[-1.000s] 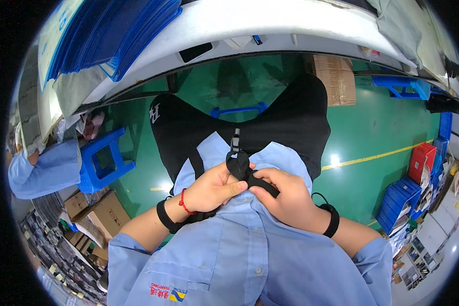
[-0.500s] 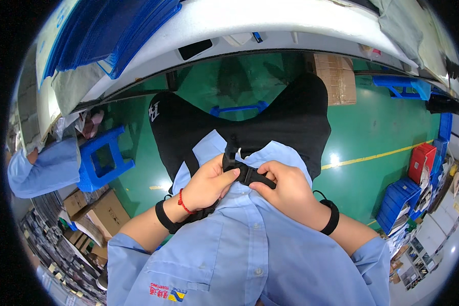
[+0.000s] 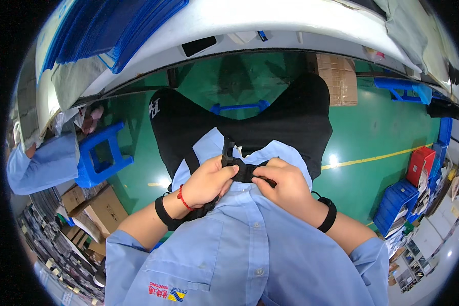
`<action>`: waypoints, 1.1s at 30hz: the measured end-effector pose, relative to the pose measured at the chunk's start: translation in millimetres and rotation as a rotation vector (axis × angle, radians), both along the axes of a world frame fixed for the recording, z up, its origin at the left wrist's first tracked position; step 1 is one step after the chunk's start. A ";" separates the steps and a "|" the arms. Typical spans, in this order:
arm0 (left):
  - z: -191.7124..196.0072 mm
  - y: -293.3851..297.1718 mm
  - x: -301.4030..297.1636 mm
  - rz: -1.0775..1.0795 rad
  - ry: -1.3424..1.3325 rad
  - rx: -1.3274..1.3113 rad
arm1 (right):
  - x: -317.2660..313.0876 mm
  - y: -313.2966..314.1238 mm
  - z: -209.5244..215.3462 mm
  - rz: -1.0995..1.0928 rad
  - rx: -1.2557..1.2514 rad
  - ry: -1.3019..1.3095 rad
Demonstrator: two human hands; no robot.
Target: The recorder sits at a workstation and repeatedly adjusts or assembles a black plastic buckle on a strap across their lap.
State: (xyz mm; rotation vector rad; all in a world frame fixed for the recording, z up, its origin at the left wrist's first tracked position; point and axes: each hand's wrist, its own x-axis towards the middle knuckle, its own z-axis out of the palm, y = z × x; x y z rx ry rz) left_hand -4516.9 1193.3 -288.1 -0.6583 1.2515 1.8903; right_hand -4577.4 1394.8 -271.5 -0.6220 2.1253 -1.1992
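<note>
Sideways across the chest, both hands [image 3: 247, 181] pinch the black buckle strap [image 3: 246, 171].

Since a second ago: black buckle [image 3: 242, 171] turned from angled to level at the chest, left hand [image 3: 206, 182] and right hand [image 3: 285, 186] pinching closer together.

left hand [image 3: 207, 181], right hand [image 3: 285, 187], fingers pinched, touching

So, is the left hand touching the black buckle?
Touching. The head view shows the left hand with its fingers closed on the buckle.
</note>
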 end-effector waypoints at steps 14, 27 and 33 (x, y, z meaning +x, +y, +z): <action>3.9 -4.0 -2.5 0.006 -0.092 0.012 | -12.6 0.3 1.6 0.162 0.035 -0.039; 35.9 7.0 8.3 -0.140 0.524 -0.506 | 0.9 -3.8 -12.5 0.159 0.016 0.080; 13.8 6.8 7.1 -0.240 0.530 -0.677 | -4.6 -0.5 -9.7 0.142 -0.018 -0.014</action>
